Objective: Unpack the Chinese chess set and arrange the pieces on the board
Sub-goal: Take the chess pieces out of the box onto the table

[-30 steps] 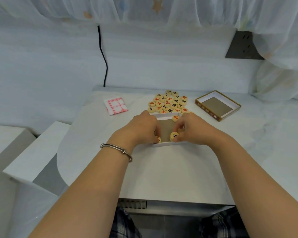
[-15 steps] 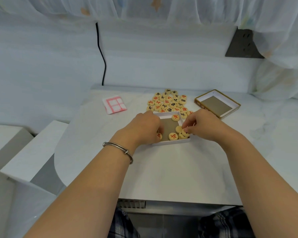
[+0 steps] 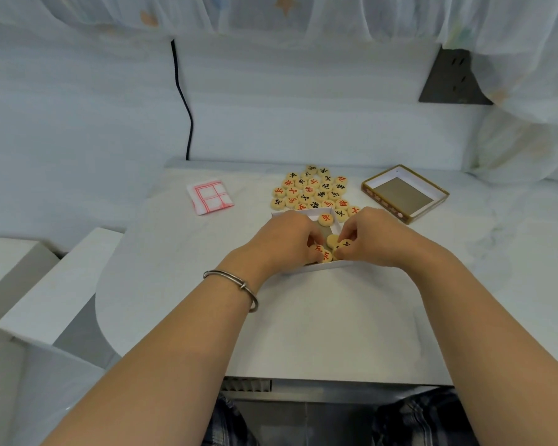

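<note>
both hands work inside the white tray point(image 3: 306, 270), which sits on the counter point(image 3: 303, 323) just in front of the loose pile of pieces point(image 3: 313, 191). the left hand point(image 3: 287, 239) has its fingers curled down over the red-marked pieces point(image 3: 321, 252) at the tray's near edge; whether it grips one cannot be told. the right hand point(image 3: 377, 243) pinches a black-marked piece point(image 3: 346, 244) between thumb and fingertips. one more red piece point(image 3: 325, 218) lies alone at the tray's far side.

the step in hand appears to be emptying the tray. lift each piece straight up over the tray wall; do not drag it, as the light tray is likely to slide or tip. steady the tray with the left hand if it shifts. set pieces face up beside the pile, not on it. the folded board point(image 3: 210, 196) lies at the left, well apart, and the lid point(image 3: 384, 204) at the right; clear the tray before you unfold the board.
</note>
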